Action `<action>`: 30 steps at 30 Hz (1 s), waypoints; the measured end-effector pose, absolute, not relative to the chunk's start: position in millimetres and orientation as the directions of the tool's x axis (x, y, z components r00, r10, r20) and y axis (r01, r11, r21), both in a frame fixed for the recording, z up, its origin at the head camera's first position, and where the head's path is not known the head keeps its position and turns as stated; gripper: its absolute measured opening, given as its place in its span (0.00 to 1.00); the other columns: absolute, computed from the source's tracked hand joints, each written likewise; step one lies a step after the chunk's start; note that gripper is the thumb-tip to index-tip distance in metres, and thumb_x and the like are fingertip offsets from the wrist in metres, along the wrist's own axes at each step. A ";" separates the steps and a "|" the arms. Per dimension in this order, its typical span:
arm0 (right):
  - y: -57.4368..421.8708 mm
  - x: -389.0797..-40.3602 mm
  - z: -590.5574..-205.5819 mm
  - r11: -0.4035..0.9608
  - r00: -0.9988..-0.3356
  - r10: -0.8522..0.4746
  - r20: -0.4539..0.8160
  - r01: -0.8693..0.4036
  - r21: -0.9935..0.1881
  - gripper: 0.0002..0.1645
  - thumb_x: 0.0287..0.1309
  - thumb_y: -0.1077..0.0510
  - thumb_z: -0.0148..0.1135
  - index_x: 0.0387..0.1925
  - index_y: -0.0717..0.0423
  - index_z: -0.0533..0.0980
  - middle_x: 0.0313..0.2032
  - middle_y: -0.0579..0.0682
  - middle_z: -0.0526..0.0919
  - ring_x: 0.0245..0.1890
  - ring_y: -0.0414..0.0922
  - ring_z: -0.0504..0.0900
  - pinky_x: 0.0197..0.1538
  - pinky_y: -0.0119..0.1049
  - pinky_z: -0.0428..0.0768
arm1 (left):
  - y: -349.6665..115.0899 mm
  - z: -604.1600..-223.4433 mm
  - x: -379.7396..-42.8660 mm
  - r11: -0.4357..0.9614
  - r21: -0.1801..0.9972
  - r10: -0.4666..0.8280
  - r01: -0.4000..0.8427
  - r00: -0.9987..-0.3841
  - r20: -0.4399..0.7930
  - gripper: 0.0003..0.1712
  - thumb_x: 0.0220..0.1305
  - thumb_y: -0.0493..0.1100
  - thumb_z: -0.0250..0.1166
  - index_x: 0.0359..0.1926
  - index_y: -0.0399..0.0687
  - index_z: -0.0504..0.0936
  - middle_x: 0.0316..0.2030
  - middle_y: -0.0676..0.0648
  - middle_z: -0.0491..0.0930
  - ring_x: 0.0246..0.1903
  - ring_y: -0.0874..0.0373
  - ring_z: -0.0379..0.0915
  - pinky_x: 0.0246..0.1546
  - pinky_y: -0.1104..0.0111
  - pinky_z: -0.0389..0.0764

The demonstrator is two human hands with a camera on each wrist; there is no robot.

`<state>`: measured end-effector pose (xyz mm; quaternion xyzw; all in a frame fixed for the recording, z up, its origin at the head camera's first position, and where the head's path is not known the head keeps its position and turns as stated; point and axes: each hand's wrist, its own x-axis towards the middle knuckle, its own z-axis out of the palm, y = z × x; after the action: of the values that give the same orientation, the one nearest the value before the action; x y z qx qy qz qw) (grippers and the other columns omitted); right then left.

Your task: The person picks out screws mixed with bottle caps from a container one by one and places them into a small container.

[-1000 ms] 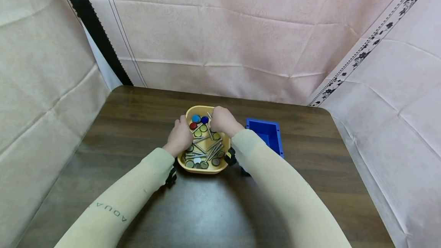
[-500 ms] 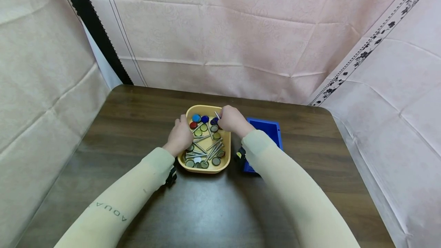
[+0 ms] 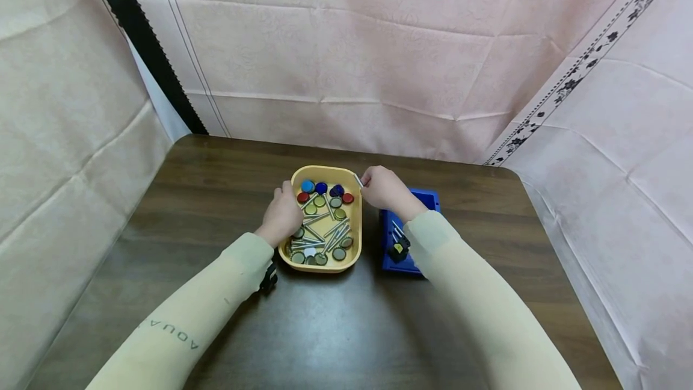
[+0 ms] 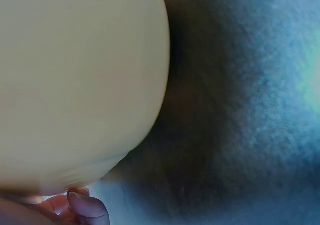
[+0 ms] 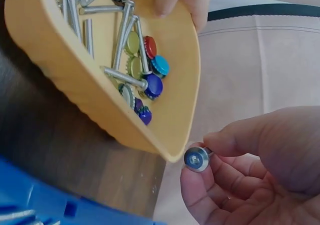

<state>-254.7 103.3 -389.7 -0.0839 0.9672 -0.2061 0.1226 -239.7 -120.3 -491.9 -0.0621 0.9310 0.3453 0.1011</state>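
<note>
One bolt [image 5: 196, 158], probably stiff and slick, best taken by its shank [image 3: 358, 180], sits pinched in the right hand [image 3: 382, 188] while the left hand [image 3: 283, 212] grips the yellow tray [image 3: 319, 269].

Even, fairly bright light fills the head view, leaving a pale sheen on the dark surface [image 3: 319, 324] and soft shadow below the yellow tray [image 3: 319, 268]. The left wrist view is dim and blurred, with bluish glare at its right edge; the right wrist view looks clearer.
</note>
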 end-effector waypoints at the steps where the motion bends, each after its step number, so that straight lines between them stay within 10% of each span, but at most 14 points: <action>1: 106.2 -253.8 -388.8 0.899 -0.956 -0.215 -0.201 -0.113 -0.424 0.06 0.60 0.60 0.57 0.37 0.58 0.77 0.34 0.52 0.80 0.31 0.47 0.77 0.33 0.38 0.77 | -120.4 -492.1 -240.1 0.754 0.630 -0.045 -0.185 -0.972 -0.231 0.40 0.60 0.31 0.57 0.70 0.41 0.49 0.53 0.34 0.62 0.42 0.43 0.70 0.43 0.53 0.76; 30: 192.0 -231.7 -403.6 0.932 -0.956 -0.149 -0.254 -0.050 -0.358 0.08 0.60 0.61 0.55 0.39 0.62 0.73 0.34 0.55 0.77 0.30 0.49 0.74 0.36 0.42 0.72 | -124.2 -496.0 -239.4 0.736 0.663 -0.009 -0.133 -0.982 -0.187 0.39 0.61 0.31 0.53 0.71 0.40 0.48 0.54 0.32 0.61 0.48 0.41 0.68 0.51 0.50 0.72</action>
<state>-231.7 192.0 -403.6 -0.0511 0.9729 -0.1767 0.1399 -239.4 -124.2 -496.0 -0.0381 0.9278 0.3610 0.0859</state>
